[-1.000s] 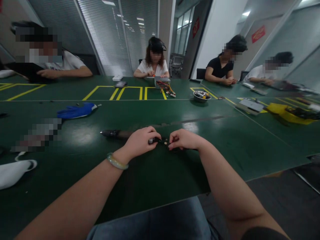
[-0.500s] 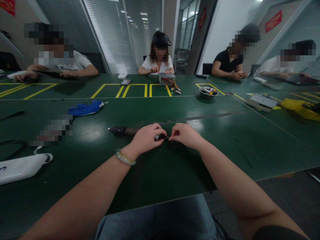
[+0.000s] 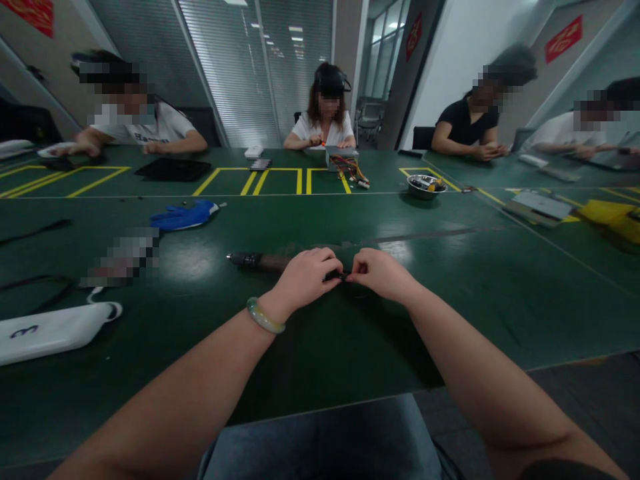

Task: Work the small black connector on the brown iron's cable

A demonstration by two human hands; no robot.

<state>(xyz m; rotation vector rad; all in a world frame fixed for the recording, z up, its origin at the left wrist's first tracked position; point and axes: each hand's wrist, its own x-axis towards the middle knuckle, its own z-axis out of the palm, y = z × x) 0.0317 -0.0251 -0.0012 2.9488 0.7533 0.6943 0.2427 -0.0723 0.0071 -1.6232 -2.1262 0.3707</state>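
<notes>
Close to the middle of the green table, my left hand is closed around a small black part. Its exact kind I cannot make out. My right hand pinches at the right end of that part, fingertips almost meeting those of the left. Just behind my left hand lies a dark pen-shaped power screwdriver, tip pointing left, its rear end hidden by the hand.
To the left are a blue glove, a blurred-out phone-like thing and a white power bank. Across the table sit several people, with a power supply box, a metal bowl and a black flat panel.
The view has turned slightly left. My hands keep their hold on the black part, which shows less. At the far left, a co-worker's black panel now lies flat on the table, let go.
</notes>
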